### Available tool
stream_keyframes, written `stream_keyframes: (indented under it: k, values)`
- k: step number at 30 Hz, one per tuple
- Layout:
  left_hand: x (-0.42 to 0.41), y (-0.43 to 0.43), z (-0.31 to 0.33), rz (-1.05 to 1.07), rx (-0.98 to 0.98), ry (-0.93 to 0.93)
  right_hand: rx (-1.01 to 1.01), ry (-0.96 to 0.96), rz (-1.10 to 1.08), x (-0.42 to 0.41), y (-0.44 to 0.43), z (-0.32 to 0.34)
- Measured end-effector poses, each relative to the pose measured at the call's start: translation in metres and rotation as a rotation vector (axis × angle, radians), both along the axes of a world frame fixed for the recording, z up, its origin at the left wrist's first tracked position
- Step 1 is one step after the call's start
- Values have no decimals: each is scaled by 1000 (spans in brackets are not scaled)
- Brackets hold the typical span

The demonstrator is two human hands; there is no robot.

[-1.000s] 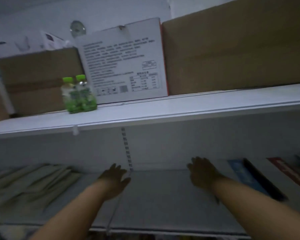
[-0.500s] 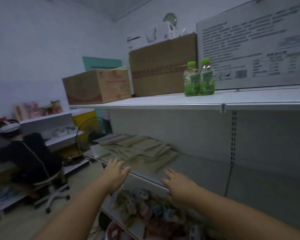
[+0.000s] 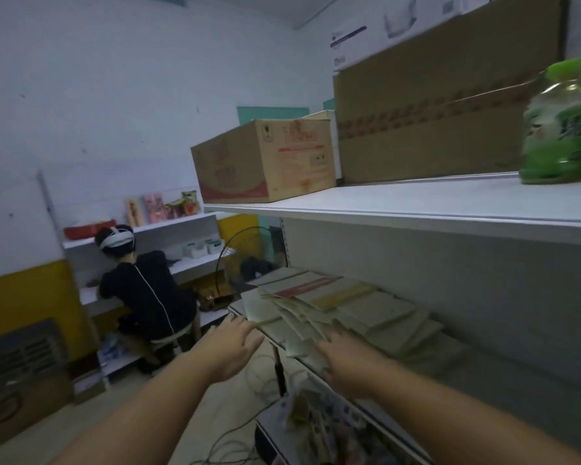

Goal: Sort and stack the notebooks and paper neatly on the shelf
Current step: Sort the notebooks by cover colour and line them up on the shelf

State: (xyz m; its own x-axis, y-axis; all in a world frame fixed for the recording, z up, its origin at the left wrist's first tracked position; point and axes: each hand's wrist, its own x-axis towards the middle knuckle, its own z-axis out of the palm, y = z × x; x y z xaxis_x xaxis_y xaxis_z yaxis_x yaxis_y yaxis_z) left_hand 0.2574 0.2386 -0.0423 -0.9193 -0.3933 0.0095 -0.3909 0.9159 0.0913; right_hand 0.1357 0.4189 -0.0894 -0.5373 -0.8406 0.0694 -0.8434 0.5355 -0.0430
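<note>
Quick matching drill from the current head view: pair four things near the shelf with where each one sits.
Things:
1. green bottles
2. notebooks
3. left hand
4. printed carton

Places:
A. spread untidily on the lower shelf
B. far left end of the upper shelf
C. right end of the upper shelf, blurred
D. open, reaching toward the near corner of the paper pile

Pairs: 1-C, 2-A, 3-D, 4-B

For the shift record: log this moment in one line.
left hand open, empty | right hand open, reaching | notebooks scattered on shelf | unstacked
</note>
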Motion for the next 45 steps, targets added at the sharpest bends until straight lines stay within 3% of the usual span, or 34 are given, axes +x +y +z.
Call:
stream_keyframes:
  k: [4, 8, 11, 20, 25, 29, 31, 34, 40, 45]
  values:
    - [-20, -10, -5, -84, -15, -41, -158, -13, -18, -45, -29, -4]
    - [-36, -34, -18, -125, -15, -180, -153, -3, 15, -70, -47, -19]
    - [-61, -61, -22, -120, 32, -103, -147, 6, 28, -89, -59, -24]
    - [-152, -150, -48, -137, 45, 131, -425, 14, -93, -136, -107, -25]
    - [-203, -227, -52, -118, 169, 258, -411, 32, -219, -153, -147, -15]
    - [-245, -279, -58, -8, 385, 289, -328, -119, -267, -146, -190, -3]
    - [-263, -293, -60, 59, 625, 316, -207, -226, -346, -140, -210, -5]
    - [-281, -302, -65, 120, 982, 318, -183, -118, -463, -137, -224, -20]
    - [-286, -323, -51, 230, 1661, 167, -436, -90, -584, -142, -222, -14]
    - [-277, -337, -49, 154, 1846, 137, -864, 74, -538, -146, -219, -6]
